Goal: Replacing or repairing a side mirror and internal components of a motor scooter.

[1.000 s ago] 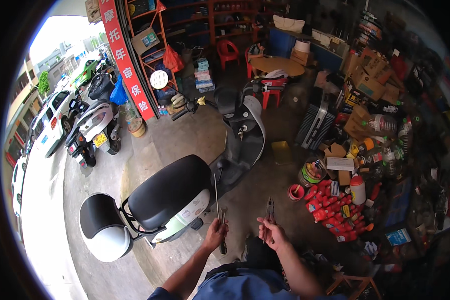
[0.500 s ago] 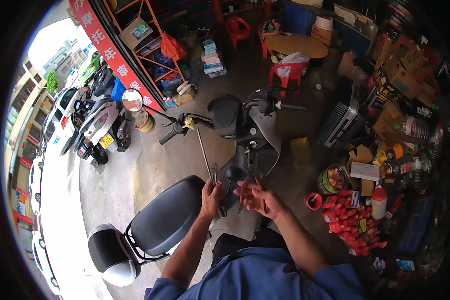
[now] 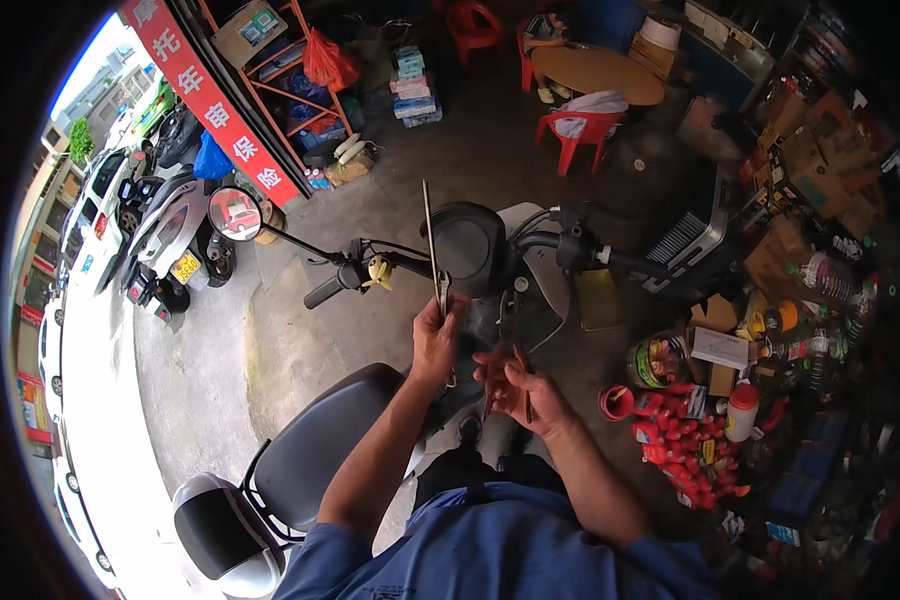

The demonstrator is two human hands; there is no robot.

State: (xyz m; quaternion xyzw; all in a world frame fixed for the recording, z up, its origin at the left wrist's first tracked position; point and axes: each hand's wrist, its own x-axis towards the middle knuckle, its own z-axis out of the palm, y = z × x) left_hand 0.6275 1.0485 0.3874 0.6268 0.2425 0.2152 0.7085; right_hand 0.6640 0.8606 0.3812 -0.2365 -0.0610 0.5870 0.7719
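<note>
My left hand (image 3: 436,342) is closed round a wrench (image 3: 443,290) and a long thin metal rod (image 3: 429,222), both pointing up and away from me. The rod reaches past the scooter's dark front panel (image 3: 465,245). In my right hand (image 3: 530,392) is a pair of pliers (image 3: 511,345) with reddish handles, jaws pointing away; blur and dark surroundings hide part of them. Both hands are just behind the handlebar, above the footwell of an electric scooter. Its black seat (image 3: 320,440) lies left of my left forearm. A yellow piece (image 3: 379,272) hangs by the left grip (image 3: 328,292).
The scooter's round mirror (image 3: 235,213) juts out left. On the right floor are red bottles (image 3: 680,445), a red cup (image 3: 616,402), a tub (image 3: 660,360) and cardboard boxes (image 3: 722,345). Farther off are a red chair (image 3: 578,135), a round table (image 3: 598,78) and a person's legs (image 3: 550,92).
My left hand has moved up and forward, swinging the rod and wrench more upright. The right hand stays near its place with the pliers. The whole view has shifted slightly.
</note>
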